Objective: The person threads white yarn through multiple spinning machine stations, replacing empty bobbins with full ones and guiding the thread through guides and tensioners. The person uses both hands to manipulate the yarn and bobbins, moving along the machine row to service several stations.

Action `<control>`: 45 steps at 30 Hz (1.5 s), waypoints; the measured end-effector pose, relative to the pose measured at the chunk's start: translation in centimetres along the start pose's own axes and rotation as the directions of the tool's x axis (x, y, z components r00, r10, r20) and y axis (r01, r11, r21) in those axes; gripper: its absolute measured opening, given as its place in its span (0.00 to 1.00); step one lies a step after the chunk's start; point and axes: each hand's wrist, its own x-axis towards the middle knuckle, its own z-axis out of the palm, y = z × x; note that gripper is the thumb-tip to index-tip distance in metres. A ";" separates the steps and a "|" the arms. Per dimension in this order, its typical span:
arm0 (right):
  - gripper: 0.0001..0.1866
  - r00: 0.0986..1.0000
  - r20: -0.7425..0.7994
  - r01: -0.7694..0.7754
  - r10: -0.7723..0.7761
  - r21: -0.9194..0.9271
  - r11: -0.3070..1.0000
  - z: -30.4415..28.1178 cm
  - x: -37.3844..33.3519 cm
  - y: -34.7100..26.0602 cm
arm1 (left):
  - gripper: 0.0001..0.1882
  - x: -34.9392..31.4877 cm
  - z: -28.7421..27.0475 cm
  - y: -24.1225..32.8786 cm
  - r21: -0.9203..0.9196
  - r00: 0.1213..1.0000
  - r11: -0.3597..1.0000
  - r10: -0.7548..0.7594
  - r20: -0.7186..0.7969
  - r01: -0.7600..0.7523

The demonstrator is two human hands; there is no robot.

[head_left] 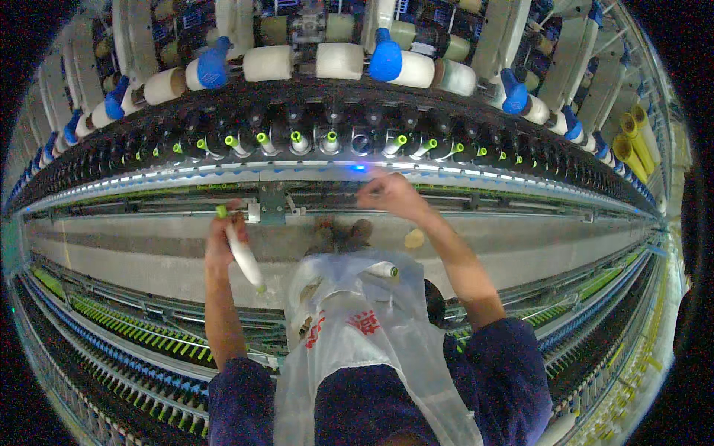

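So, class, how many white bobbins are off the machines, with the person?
2: one bobbin in the left hand, another bobbin at the translucent apron; more may be hidden in its folds.

Hands: 2, left hand [222,236] at 9 o'clock, right hand [394,197] at 2. Loose white bobbins: 2, held bobbin [247,260] at 8, apron bobbin [382,270] at 5. Plastic apron [349,349]: 1, at 6. Green-tipped frame bobbins [332,141]: 8+, 10 to 2. Blue handles [385,56]: 6+, 10 to 2. Blue light [360,168]: 1, at 12.
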 end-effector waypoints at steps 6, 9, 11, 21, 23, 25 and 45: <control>0.26 0.975 -0.214 -0.074 -0.066 -0.588 0.805 3.9 4.0 10.7 | 0.15 2.2 -2.8 1.7 0.279 0.965 0.952 0.181 -0.191 -0.124; 0.25 0.887 -0.453 -0.239 -0.090 -0.616 0.750 4.7 5.2 13.6 | 0.18 2.5 -2.3 1.7 0.526 0.962 0.849 0.186 -0.198 -0.056; 0.26 0.897 -0.399 -0.181 -0.191 -0.726 0.664 4.5 5.2 14.0 | 0.20 2.7 -1.4 1.4 0.658 0.969 0.750 0.204 -0.138 -0.064; 0.21 0.925 -0.379 -0.273 -0.021 -0.705 0.655 4.0 5.7 12.8 | 0.22 5.1 -4.1 -0.6 0.807 0.945 0.548 0.326 0.035 -0.219; 0.22 0.944 -0.312 -0.194 -0.103 -0.782 0.592 3.7 5.7 12.9 | 0.22 5.2 -5.2 -1.0 0.764 0.936 0.595 0.351 0.034 -0.251; 0.22 0.974 -0.225 -0.177 -0.016 -0.807 0.563 3.4 5.4 12.9 | 0.23 5.4 -5.7 -1.5 0.795 0.923 0.542 0.380 0.058 -0.274; 0.22 0.761 -0.639 -0.096 0.117 0.068 0.993 -4.2 8.7 -5.6 | 0.18 14.2 25.3 -8.7 0.807 0.742 0.081 0.455 0.492 -0.584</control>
